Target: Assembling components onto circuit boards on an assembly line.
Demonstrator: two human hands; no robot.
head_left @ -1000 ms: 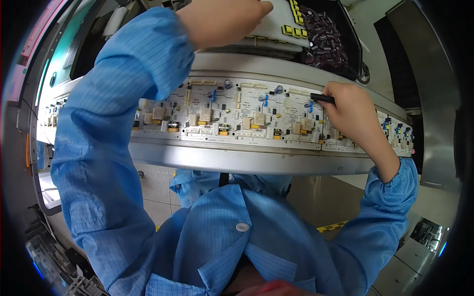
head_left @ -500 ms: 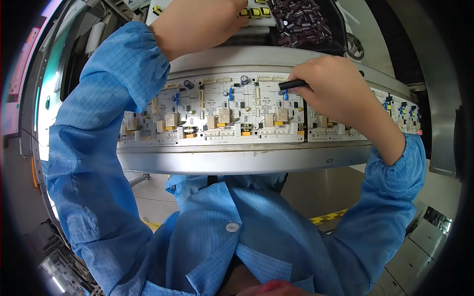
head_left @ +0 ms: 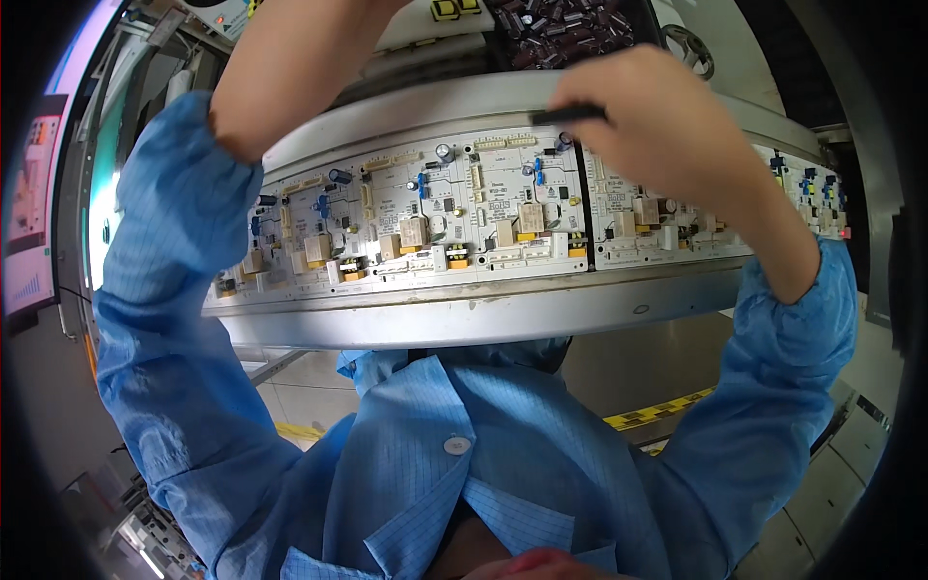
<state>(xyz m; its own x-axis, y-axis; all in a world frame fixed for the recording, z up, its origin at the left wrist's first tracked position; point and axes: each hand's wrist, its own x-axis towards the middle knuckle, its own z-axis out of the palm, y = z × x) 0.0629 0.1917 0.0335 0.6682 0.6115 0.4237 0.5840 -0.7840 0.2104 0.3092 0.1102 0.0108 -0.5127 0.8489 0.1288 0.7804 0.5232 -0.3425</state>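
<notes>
Metal rails (head_left: 416, 314) flank white circuit boards (head_left: 488, 217) as your right hand (head_left: 657, 135) pinches a black rod-shaped tool (head_left: 570, 114) near the boards' far edge. Your left forearm (head_left: 300, 68) reaches past the frame; your left hand's grip cannot be told.

Smock (head_left: 406, 425): light blue, fine dark grid of lines; button (head_left: 457, 446) white. Circuit boards (head_left: 454, 217): white, fine dark print. On boards: box-shaped parts (head_left: 414, 231) pale beige, small discs (head_left: 539, 172) bright blue, sockets (head_left: 503, 142) cream, transformers (head_left: 457, 256) black and yellow-orange. Rod (head_left: 565, 114) in right hand (head_left: 652, 121): plain black. Loose cylinders (head_left: 565, 34): dark maroon-brown, silvery tops. Loose coils (head_left: 446, 11): yellow and black. Table (head_left: 435, 314), near edge: silver-grey, brownish smudges. Floor tape (head_left: 667, 410): yellow, black patches.
</notes>
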